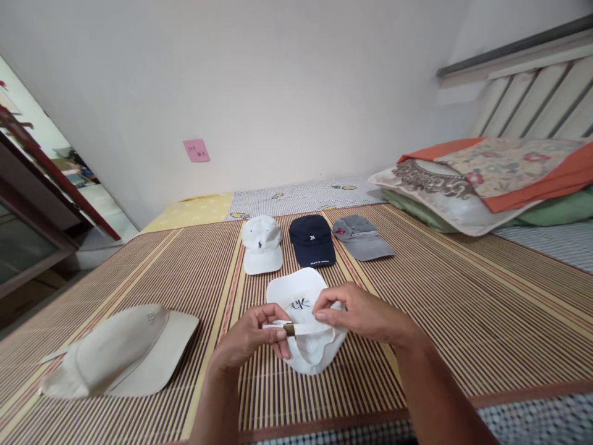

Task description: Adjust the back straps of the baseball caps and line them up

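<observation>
A white cap (308, 349) with dark letters on its front lies before me on the mat, its brim pointing away. My left hand (264, 334) pinches the cap's white back strap (308, 329) beside a small brown-gold buckle (290, 330). On the other side, the thumb and fingers of my right hand (345, 312) close on the strap's right part at the cap. Beyond it stand a white cap with a small blue emblem (262, 244), a navy cap (312, 241) and a grey cap (364, 238) in a row.
A beige cap (125, 352) lies on the striped bamboo mat (185, 272) at the left. Pillows (445, 185) under a flowered orange-edged cloth (514, 167) are stacked at the back right, near a radiator (542, 99). A pink note (196, 150) hangs on the wall.
</observation>
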